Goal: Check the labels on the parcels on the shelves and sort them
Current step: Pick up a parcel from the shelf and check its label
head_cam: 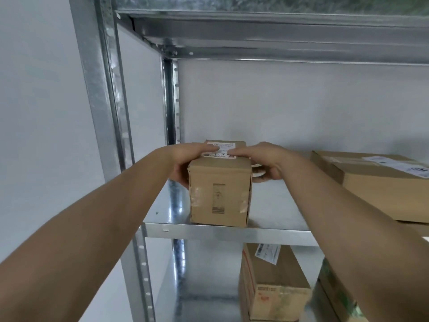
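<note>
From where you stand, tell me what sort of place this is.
Probably a parcel storeroom: bare galvanised steel shelving, brown cardboard boxes with white shipping labels, and plain white walls.

A galvanised steel shelving unit fills the view. Its front left upright, punched with a row of holes, rises past an upper shelf whose underside is ribbed and shiny. A rear upright stands behind it, against a plain white wall that shows through the open back of the unit. The same white wall runs on left of the front upright. Soft, even light glints off the metal.
</note>
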